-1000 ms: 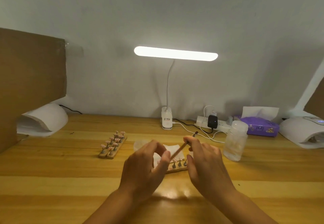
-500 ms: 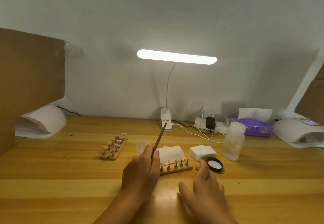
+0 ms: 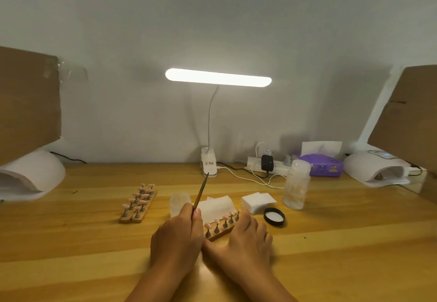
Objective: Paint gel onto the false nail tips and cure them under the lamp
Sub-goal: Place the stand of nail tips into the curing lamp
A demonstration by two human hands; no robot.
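Head view: left hand [image 3: 176,242], grip clamped on brush [image 3: 201,193], handle tilted up and away. The right hand [image 3: 246,242], grip apart, fingers straight, low over table [image 3: 71,254], just beside nail-tip holder [image 3: 222,225]. A curing lamp [image 3: 376,169] far right, well apart.

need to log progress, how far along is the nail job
Done: lid off; coats too small to tell. In hand: left hand grips brush, right hand rests by the near strip. Left: curing; the far strips too lie on the table, outside both lamps.
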